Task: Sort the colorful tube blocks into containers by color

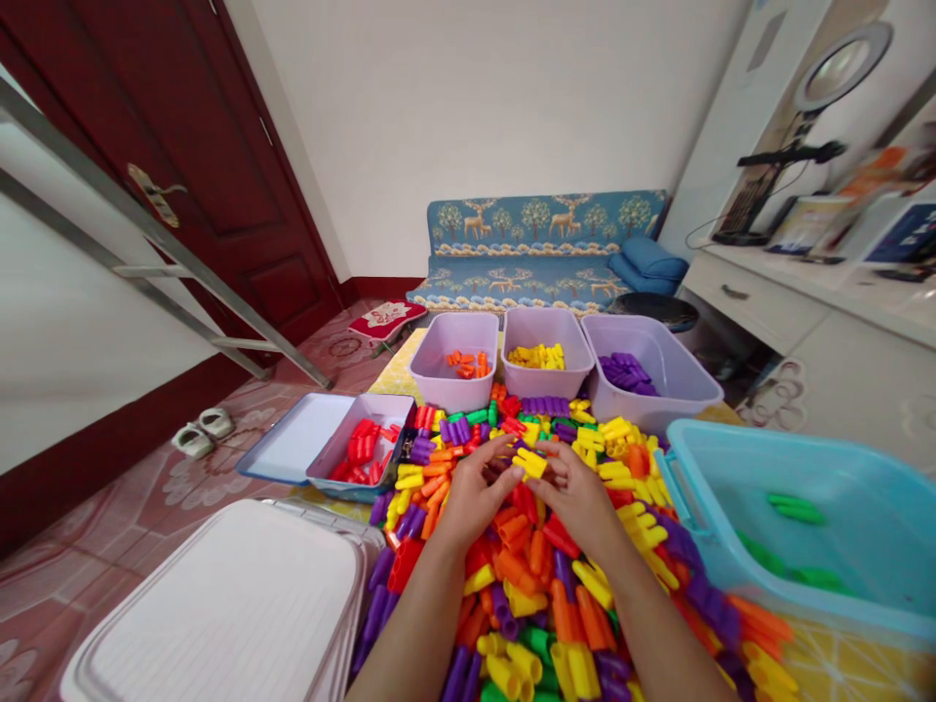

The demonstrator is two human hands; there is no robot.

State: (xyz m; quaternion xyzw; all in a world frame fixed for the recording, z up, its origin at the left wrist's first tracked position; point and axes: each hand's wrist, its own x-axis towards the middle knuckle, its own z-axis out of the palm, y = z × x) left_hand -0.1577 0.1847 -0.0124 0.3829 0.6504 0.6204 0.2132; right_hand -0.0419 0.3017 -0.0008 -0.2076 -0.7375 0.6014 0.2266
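Over the middle of a pile of bullet-shaped plastic building blocks, my left hand (475, 489) and my right hand (580, 494) come together. Between them are joined yellow bullet-shaped blocks (530, 463). My left thumb and fingertips press on the near left side, and the right fingers close around the other side. Part of a purple piece shows just behind the yellow ones; whether it is held I cannot tell. Loose orange blocks (516, 531), along with red, purple, yellow and green ones, lie beneath both hands and forearms.
Lilac bins with orange (449, 393), yellow (547, 382) and purple blocks (673, 400) line the back. A box with red blocks (316, 470) stands left, above a white lid (212, 604). The blue tub (870, 585) at right contains green blocks. A ladder (212, 302) leans left.
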